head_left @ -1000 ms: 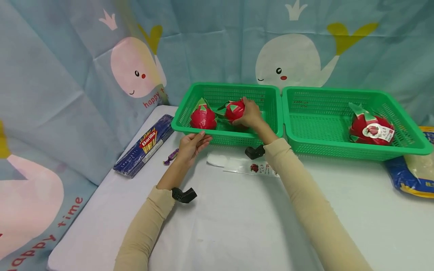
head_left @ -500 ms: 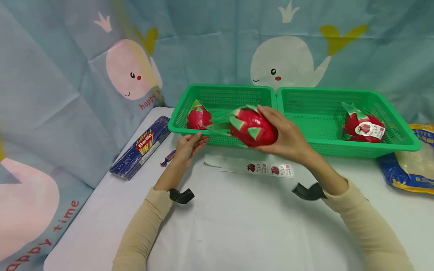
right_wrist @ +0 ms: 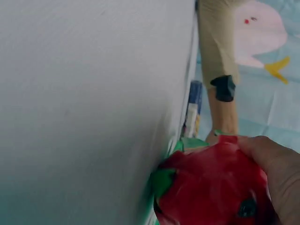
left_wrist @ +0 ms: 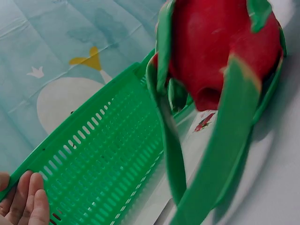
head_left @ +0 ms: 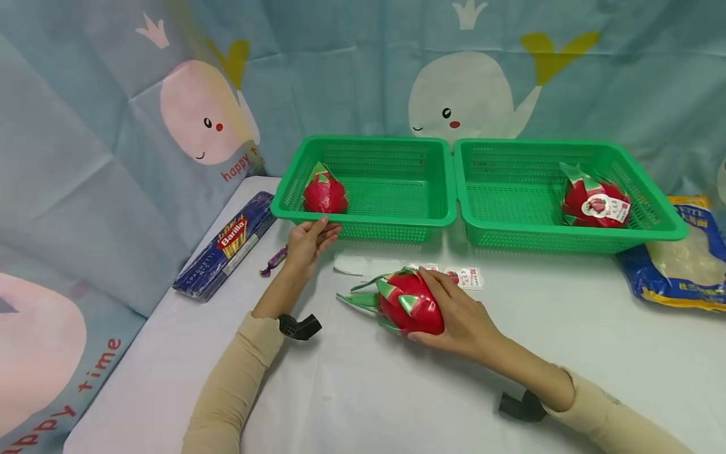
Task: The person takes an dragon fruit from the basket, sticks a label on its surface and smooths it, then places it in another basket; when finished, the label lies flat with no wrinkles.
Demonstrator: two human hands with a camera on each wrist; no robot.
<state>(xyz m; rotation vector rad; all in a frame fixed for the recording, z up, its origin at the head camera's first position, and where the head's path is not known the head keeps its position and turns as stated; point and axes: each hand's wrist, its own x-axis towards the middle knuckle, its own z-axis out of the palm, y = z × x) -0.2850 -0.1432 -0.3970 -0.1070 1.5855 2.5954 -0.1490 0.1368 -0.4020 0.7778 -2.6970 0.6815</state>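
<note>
My right hand (head_left: 459, 312) grips a red dragon fruit (head_left: 413, 302) with green leaf tips, close over the white table in front of the baskets. Its long leaves point left, and in the left wrist view the dragon fruit (left_wrist: 220, 42) looms large. At the front rim of the left green basket (head_left: 391, 222), my left hand (head_left: 306, 243) pinches the edge, thumb on top and fingers outside, as the left wrist view shows. Inside that basket, at its left end, sits another dragon fruit (head_left: 326, 192).
The right green basket (head_left: 567, 236) holds a dragon fruit (head_left: 595, 200) with a white sticker. A label strip (head_left: 467, 277) lies behind the held fruit. At left are a Barilla spaghetti pack (head_left: 224, 246) and a purple wrapped candy (head_left: 274, 261); a blue-yellow bag (head_left: 680, 265) lies right.
My right hand has lifted one dragon fruit out of the left basket and brought it forward and down over the table. The left hand has stayed at the basket rim.
</note>
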